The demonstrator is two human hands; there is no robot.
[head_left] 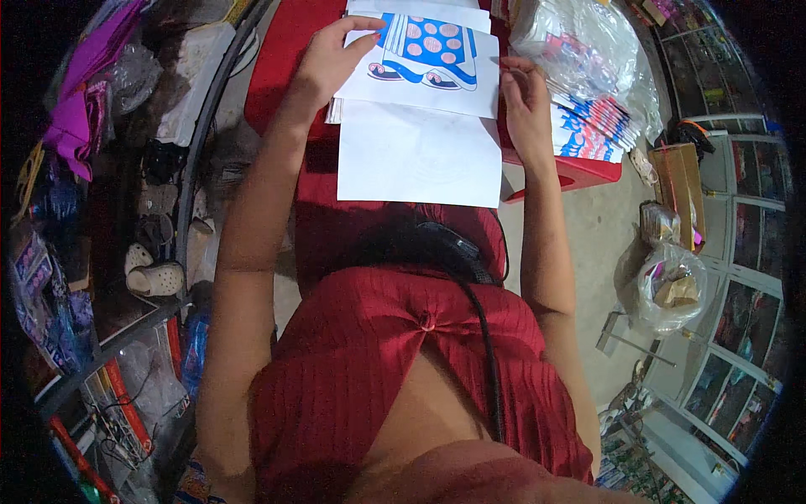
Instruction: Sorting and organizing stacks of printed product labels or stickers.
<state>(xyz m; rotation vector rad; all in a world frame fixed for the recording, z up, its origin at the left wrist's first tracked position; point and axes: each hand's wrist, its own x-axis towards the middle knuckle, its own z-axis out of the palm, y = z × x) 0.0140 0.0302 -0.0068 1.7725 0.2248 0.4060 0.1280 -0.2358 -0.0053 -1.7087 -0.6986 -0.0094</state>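
We see a smooth paper print (432,50), blue with pink discs and a pair of slippers, in the far middle over a plain white sheet (420,160) and the red bench (277,84). The left hand (330,63) rests its grip, slightly parted, at the print's left edge; the right hand (527,105) curls loosely at the right edge. We cannot tell whether either pinches paper. At far right, crinkled clear plastic (579,29) adjoins stacked prints (592,130); beyond are a cardboard box (684,193) and a rounded clear bag (669,273) containing something brown.
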